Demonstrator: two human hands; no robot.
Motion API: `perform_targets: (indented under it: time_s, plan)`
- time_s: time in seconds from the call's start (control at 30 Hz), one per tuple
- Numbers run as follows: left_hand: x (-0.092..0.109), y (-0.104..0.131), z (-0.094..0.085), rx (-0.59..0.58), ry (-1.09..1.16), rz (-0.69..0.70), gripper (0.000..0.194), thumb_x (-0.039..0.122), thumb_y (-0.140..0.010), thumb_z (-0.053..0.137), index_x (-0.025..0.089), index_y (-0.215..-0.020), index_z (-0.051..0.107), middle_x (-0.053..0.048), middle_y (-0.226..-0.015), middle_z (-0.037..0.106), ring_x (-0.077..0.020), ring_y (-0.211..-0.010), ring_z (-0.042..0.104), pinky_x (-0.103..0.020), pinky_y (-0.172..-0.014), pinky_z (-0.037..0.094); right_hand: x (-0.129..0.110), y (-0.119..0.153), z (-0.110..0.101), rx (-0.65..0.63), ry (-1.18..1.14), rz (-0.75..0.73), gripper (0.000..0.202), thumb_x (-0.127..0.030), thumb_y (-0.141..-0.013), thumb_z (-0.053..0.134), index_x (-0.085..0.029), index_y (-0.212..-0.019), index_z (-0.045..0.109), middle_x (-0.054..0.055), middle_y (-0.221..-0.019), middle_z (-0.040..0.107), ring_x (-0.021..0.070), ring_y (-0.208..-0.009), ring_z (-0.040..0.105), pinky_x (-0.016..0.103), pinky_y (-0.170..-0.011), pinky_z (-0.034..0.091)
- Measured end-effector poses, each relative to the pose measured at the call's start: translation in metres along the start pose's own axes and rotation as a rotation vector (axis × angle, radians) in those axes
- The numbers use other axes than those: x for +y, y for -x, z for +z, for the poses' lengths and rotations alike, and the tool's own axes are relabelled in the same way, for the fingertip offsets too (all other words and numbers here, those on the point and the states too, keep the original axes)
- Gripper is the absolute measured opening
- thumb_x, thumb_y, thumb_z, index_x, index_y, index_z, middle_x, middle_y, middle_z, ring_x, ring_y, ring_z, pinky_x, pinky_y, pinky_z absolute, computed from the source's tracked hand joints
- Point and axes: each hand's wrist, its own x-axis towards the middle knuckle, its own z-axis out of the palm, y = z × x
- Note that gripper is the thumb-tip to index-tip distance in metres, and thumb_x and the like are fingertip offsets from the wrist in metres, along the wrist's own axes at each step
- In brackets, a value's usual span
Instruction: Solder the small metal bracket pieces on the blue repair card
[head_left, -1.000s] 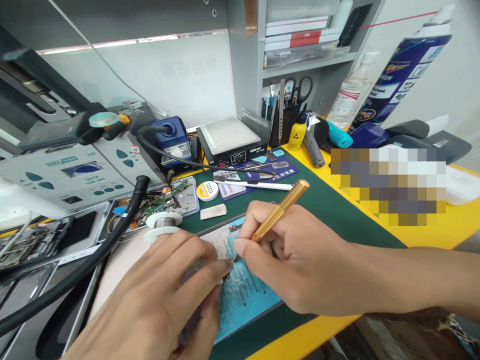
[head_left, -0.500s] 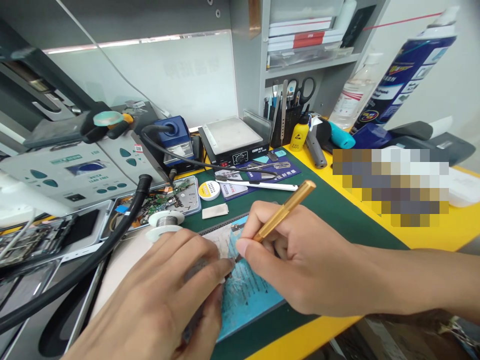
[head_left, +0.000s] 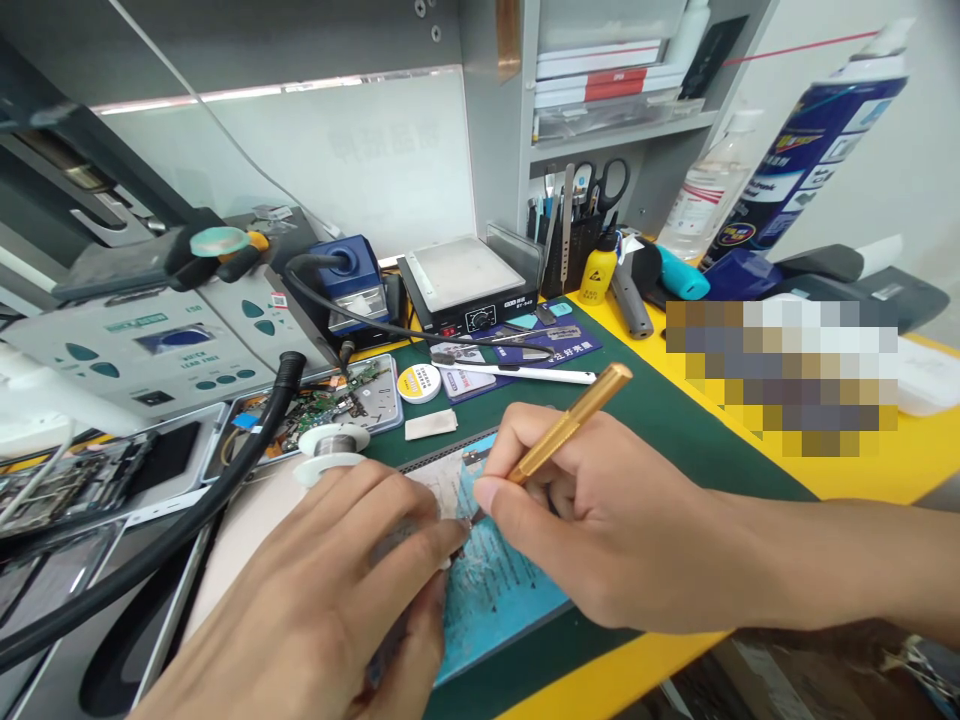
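Observation:
My right hand [head_left: 600, 510] is closed round a gold pen-shaped tool [head_left: 574, 425], its thin tip pointing down and left toward my left fingertips. My left hand [head_left: 330, 590] lies to the left with its fingers curled and pressed together on a small piece that they mostly hide; what it is cannot be made out. Both hands are over a worn blue sheet [head_left: 499, 600] with dark marks, which lies on a green mat [head_left: 675, 450]. The tool's tip is close to my left index finger; whether it touches the small piece is unclear.
A solder spool [head_left: 334, 445] and a tray of circuit boards [head_left: 386, 390] stand beyond my left hand. A black hose [head_left: 255, 450] curves along the left. Farther back are a soldering station [head_left: 172, 345], a heating plate [head_left: 469, 275], a yellow bottle [head_left: 600, 272] and a white pen [head_left: 525, 372].

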Motion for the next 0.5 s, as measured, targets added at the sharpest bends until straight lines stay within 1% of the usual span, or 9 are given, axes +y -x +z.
perform_targets:
  time_s: [0.13,0.2,0.27,0.33,0.37,0.4,0.43,0.47,0.5]
  plan:
    - [0.0,0.001,0.001,0.019,0.009,-0.015,0.021,0.007,-0.088,0.055,0.022,-0.099,0.065,-0.004,-0.095,0.059,-0.0195,-0.087,0.054,-0.035,-0.072,0.047,0.0,-0.001,0.0,-0.034,-0.011,0.013,0.019,-0.012,-0.091,0.052,-0.021,-0.077,0.042,-0.013,-0.052,0.035,0.0035,-0.04,0.034,0.021,-0.046,0.031]
    - [0.001,0.001,-0.001,0.02,-0.009,-0.016,0.023,0.006,-0.088,0.054,0.022,-0.1,0.066,-0.004,-0.093,0.059,-0.019,-0.084,0.054,-0.035,-0.072,0.048,0.0,0.0,0.001,-0.027,-0.036,0.048,0.019,-0.013,-0.09,0.053,-0.021,-0.077,0.041,-0.012,-0.052,0.034,0.0043,-0.041,0.033,0.02,-0.042,0.028]
    - [0.001,0.0,-0.003,0.01,-0.03,-0.016,0.026,0.006,-0.088,0.053,0.022,-0.104,0.067,-0.005,-0.093,0.06,-0.0191,-0.083,0.054,-0.035,-0.071,0.049,-0.001,0.003,0.002,-0.015,-0.105,0.081,0.019,-0.014,-0.09,0.053,-0.022,-0.078,0.041,-0.012,-0.053,0.032,0.005,-0.042,0.031,0.019,-0.039,0.026]
    - [0.002,0.0,-0.004,0.009,-0.046,-0.015,0.028,0.006,-0.087,0.053,0.022,-0.105,0.068,-0.005,-0.092,0.062,-0.0194,-0.082,0.056,-0.035,-0.07,0.05,-0.003,0.005,0.002,-0.004,-0.203,0.073,0.018,-0.015,-0.093,0.053,-0.022,-0.079,0.042,-0.012,-0.053,0.032,0.0054,-0.042,0.031,0.018,-0.039,0.027]
    - [0.002,-0.001,-0.005,0.032,-0.05,-0.006,0.027,0.007,-0.087,0.054,0.022,-0.104,0.069,-0.004,-0.09,0.062,-0.0191,-0.081,0.056,-0.034,-0.069,0.05,-0.004,0.005,0.001,0.023,-0.248,0.054,0.017,-0.017,-0.094,0.053,-0.022,-0.081,0.043,-0.012,-0.054,0.034,0.0057,-0.042,0.032,0.019,-0.039,0.028]
    - [0.003,-0.002,-0.006,0.017,-0.053,-0.022,0.028,0.006,-0.086,0.055,0.022,-0.104,0.069,-0.004,-0.091,0.063,-0.0194,-0.083,0.058,-0.034,-0.07,0.051,-0.005,0.004,-0.002,0.078,-0.284,0.022,0.016,-0.02,-0.095,0.053,-0.022,-0.082,0.044,-0.012,-0.054,0.036,0.006,-0.042,0.033,0.019,-0.039,0.029]
    - [0.004,-0.002,-0.006,0.038,-0.05,-0.013,0.028,0.007,-0.086,0.055,0.023,-0.104,0.07,-0.004,-0.091,0.064,-0.0193,-0.083,0.058,-0.033,-0.07,0.052,-0.005,0.002,-0.007,0.167,-0.3,-0.015,0.016,-0.023,-0.096,0.054,-0.021,-0.082,0.046,-0.011,-0.054,0.038,0.0063,-0.042,0.034,0.019,-0.039,0.029]
    - [0.005,-0.003,-0.007,0.038,-0.046,-0.023,0.027,0.008,-0.086,0.056,0.023,-0.104,0.07,-0.004,-0.09,0.064,-0.0191,-0.084,0.059,-0.033,-0.071,0.053,-0.004,-0.002,-0.013,0.278,-0.302,-0.048,0.017,-0.027,-0.096,0.055,-0.021,-0.082,0.048,-0.01,-0.054,0.04,0.0066,-0.042,0.035,0.02,-0.038,0.029]
    - [0.005,-0.003,-0.007,0.039,-0.039,-0.032,0.027,0.009,-0.087,0.056,0.023,-0.104,0.07,-0.003,-0.091,0.064,-0.0192,-0.084,0.06,-0.033,-0.072,0.053,-0.002,-0.007,-0.02,0.416,-0.285,-0.074,0.018,-0.029,-0.096,0.057,-0.021,-0.081,0.049,-0.01,-0.053,0.041,0.0067,-0.041,0.036,0.02,-0.038,0.029]
